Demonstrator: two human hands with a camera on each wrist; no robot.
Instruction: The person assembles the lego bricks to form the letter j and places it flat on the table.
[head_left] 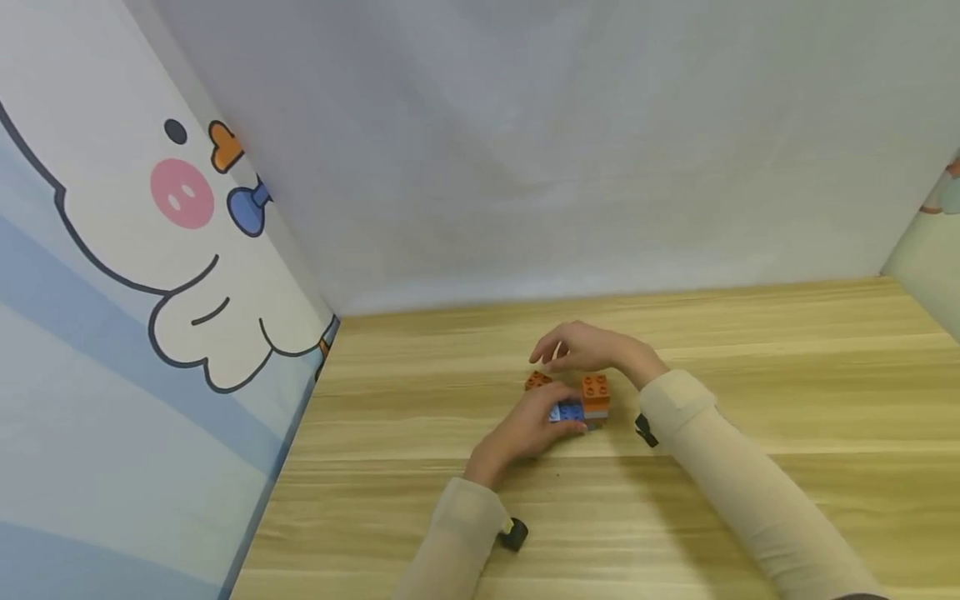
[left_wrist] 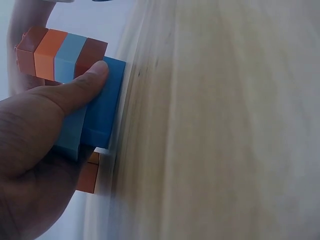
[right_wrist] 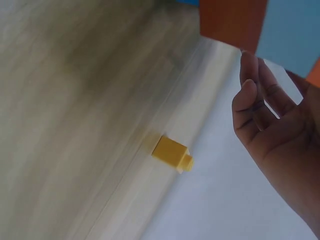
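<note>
My left hand (head_left: 531, 423) grips a build of toy building bricks on the table, its thumb along the near side and fingers over the far side. Blue bricks (head_left: 572, 412) form its low part. At its right end rises a stack (head_left: 596, 392) of orange, grey-blue and brown-red layers, also seen as the stack (left_wrist: 65, 55) in the left wrist view. An orange brick (head_left: 537, 380) shows behind the left hand; whether it is joined is unclear. Above and behind the bricks hovers my right hand (head_left: 585, 346), fingers loosely bent, holding nothing.
In the right wrist view a single yellow brick (right_wrist: 170, 151) lies on the table, apart from the right hand. The wood-grain table (head_left: 750, 350) meets a pale back wall (head_left: 570, 167). A cartoon-printed panel (head_left: 112, 250) borders the left side.
</note>
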